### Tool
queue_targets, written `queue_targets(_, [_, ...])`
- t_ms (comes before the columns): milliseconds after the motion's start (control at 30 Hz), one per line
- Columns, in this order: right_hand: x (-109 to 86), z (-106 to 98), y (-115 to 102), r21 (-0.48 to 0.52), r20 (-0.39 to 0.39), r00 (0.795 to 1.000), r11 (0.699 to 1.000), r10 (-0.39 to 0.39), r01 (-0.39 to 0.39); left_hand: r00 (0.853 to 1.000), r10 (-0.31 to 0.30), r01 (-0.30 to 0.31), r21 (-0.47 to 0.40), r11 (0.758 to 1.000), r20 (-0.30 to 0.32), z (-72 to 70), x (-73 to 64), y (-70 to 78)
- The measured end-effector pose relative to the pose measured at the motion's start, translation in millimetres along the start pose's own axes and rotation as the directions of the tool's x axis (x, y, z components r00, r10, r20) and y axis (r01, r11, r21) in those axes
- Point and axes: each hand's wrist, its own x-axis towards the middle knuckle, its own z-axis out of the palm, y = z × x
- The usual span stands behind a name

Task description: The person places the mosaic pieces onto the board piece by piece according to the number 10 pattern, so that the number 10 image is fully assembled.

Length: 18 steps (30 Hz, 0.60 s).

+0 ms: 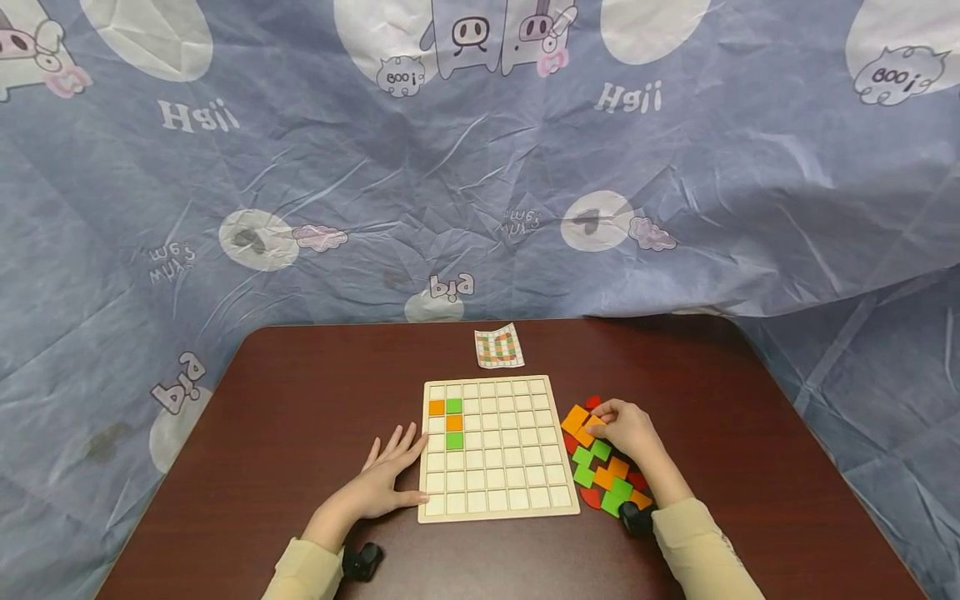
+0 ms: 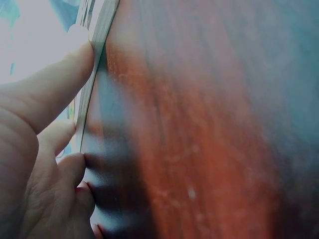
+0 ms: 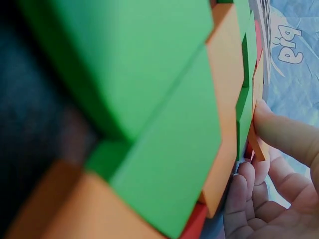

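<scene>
A pale wooden grid board (image 1: 497, 457) lies on the table, with orange and green square tiles in its upper left cells, among them an orange tile (image 1: 437, 407) and a green tile (image 1: 454, 441). My left hand (image 1: 371, 487) rests at the board's left edge, fingers spread; in the left wrist view the thumb (image 2: 65, 74) touches the board's side. Right of the board, my right hand (image 1: 628, 429) pinches an orange tile (image 3: 257, 147) between thumb and fingers, over the loose pile. Green tiles (image 3: 174, 134) fill the near part of the right wrist view.
The pile mixes orange, green and red pieces, including a curved red piece (image 1: 590, 497) near the board's lower right corner. Behind the board lies a small paper card (image 1: 499, 347) printed with a coloured grid. A patterned grey-blue cloth (image 1: 480, 167) hangs behind the dark brown table (image 1: 337, 375).
</scene>
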Motion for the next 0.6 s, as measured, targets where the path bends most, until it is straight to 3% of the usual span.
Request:
queue_targets(233, [-4.3, -1, 1, -0.01, -0.014, 0.999, 0.999, -0.033, 0.033, 1.0, -0.007, 0.007, 0.003, 1.0, 0.004, 0.5, -1.4, -0.1])
queue_targets(400, [-8.1, -3, -4, 0.004, -0.07, 0.995, 0.998, -0.064, 0.064, 1.0, -0.001, 0.001, 0.005, 1.0, 0.007, 0.5, -0.4, -1.0])
queue_targets(600, [-12.2, 4, -24, 0.148, -0.056, 0.997, 0.987, -0.061, 0.069, 1.0, -0.003, 0.003, 0.014, 1.0, 0.009, 0.2, 1.0, -1.4])
